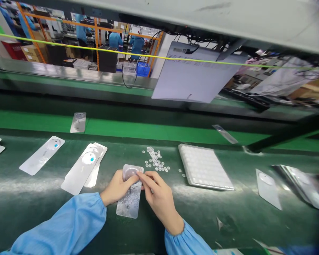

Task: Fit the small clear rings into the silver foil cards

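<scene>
Your hands hold a clear blister card [130, 196], a long plastic strip with a round dome at its far end. It lies flat on the green belt [29, 219], long axis pointing away from you, just this side of the loose pile of small clear rings [156, 160], its near half frosted and speckled.

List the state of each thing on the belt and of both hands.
Left hand: grips blister card, thumb on dome.
Right hand: fingertips pinched at dome.
Blister card: held flat.
Small clear rings: loose, scattered.
White tray: lying flat.
Stacked cards: overlapping.
</scene>
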Available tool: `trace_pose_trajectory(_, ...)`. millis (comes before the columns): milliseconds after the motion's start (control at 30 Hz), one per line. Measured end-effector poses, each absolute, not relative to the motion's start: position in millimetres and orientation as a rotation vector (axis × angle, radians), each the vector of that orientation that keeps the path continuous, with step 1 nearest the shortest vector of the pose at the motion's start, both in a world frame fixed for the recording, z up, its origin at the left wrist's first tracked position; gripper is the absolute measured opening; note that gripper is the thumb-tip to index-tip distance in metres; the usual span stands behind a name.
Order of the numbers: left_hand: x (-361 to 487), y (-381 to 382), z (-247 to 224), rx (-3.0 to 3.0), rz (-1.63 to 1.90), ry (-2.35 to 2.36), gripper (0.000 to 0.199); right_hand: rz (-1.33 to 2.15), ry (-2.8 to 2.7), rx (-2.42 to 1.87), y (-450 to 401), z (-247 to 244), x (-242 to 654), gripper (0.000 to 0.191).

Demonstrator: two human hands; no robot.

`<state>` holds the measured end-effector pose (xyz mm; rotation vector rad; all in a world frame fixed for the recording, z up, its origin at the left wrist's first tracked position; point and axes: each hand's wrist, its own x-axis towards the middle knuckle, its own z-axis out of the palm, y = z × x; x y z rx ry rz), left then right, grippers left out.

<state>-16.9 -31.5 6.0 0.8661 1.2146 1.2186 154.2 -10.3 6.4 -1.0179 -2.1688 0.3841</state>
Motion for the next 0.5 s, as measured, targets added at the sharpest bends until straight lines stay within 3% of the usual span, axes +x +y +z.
trace_pose_trajectory(233, -24.4, -34.9, -9.0, 0.618, 1.236, 1.261, 0.012, 0.358, -2.128, -1.013, -11.7, 5.4, 152.6, 0.026)
trace_pose_trajectory(400, -23.6, -33.5, -9.3, 0.551, 1.237, 1.224, 0.011, 0.69, -1.965, -1.022, -9.5, 12.0, 137.3, 0.025)
trace_pose_trajectory(500, -21.1, -30.8, -2.3, 0.504, 1.179, 1.11, 0.025, 1.016, -1.643, -1.091, -8.1, 14.1, 143.4, 0.025)
